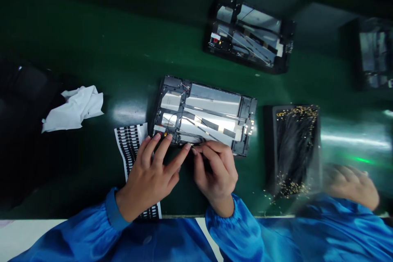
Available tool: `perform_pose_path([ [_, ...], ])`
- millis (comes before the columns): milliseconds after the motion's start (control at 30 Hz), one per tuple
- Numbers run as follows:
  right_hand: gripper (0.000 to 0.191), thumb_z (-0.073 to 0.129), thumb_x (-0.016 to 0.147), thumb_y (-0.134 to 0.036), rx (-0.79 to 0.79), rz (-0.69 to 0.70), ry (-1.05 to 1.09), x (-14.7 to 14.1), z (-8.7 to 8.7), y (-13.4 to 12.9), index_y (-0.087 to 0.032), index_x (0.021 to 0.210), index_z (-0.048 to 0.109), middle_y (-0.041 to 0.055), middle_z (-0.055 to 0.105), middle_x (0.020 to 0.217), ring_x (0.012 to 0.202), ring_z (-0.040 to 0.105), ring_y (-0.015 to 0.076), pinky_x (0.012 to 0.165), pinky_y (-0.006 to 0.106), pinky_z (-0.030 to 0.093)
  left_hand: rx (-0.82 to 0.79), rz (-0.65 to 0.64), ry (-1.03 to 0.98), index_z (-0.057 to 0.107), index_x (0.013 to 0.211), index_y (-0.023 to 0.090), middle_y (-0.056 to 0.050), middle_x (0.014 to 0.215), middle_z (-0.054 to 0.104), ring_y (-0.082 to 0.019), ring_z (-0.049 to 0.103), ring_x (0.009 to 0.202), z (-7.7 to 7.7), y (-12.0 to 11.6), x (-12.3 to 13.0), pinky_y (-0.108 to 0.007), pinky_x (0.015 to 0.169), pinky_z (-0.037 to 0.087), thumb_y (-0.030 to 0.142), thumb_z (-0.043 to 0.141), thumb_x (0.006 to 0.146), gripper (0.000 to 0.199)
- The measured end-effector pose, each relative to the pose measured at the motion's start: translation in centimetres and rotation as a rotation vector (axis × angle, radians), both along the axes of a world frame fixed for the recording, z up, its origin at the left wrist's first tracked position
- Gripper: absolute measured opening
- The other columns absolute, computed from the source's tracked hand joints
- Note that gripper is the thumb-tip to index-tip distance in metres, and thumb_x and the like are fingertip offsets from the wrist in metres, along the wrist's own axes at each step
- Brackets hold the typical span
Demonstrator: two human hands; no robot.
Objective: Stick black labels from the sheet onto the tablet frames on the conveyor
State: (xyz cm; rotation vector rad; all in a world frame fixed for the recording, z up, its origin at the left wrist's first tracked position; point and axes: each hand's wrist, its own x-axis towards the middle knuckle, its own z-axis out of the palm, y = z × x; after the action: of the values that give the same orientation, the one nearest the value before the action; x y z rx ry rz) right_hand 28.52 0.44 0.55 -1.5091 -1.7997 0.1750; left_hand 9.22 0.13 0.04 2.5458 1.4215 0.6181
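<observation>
1. A flat black plastic frame with silver panels (202, 114) lies on the green bench (92, 37), just in front of the hands.
2. Thin black wires (196, 126) already lie inside the frame. No back cover is on it.
3. The left hand (150, 176) has its fingers (175, 159) spread apart, with the tips on the frame's near edge.
4. The right hand (215, 172) pinches its fingers together at that edge. I cannot tell what they hold.

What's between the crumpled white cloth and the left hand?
In the head view, a white sheet of small black pads lies between the crumpled white cloth and the left hand.
</observation>
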Motion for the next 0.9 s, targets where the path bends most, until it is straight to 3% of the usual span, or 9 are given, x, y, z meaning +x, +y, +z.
perform_pose_path([
  [333,0.035,0.077,0.095,-0.001,0.051,-0.007,-0.014,0.2,-0.1,-0.3,-0.025,0.121,0.077,0.0045,0.079,0.101,0.088,0.079,0.0195,0.079,0.032,0.068,0.002,-0.013,0.016,0.059,0.162,0.029,-0.014,0.159,0.053,-0.035,0.047,0.153,-0.3,0.1,-0.1,-0.056,0.136,0.033,0.029,0.067,0.105,0.057],
  [500,0.038,0.075,0.095,0.001,0.031,0.01,-0.013,0.3,0.0,-0.4,-0.023,0.123,0.078,0.0044,0.08,0.101,0.088,0.079,0.0175,0.082,0.028,0.067,0.006,-0.006,0.031,0.059,0.161,0.03,-0.012,0.157,0.057,-0.034,0.05,0.152,-0.2,0.1,-0.1,-0.053,0.136,0.035,0.03,0.064,0.107,0.054],
  [900,0.041,0.077,0.097,-0.007,0.037,0.052,-0.079,0.3,-0.6,-1.1,-0.025,0.135,0.077,0.0095,0.077,0.107,0.085,0.074,0.0205,0.072,0.034,0.066,-0.024,0.0,0.038,0.058,0.16,0.032,-0.012,0.156,0.06,-0.035,0.052,0.15,0.2,0.2,-0.1,-0.055,0.132,0.04,0.029,0.066,0.106,0.055],
])
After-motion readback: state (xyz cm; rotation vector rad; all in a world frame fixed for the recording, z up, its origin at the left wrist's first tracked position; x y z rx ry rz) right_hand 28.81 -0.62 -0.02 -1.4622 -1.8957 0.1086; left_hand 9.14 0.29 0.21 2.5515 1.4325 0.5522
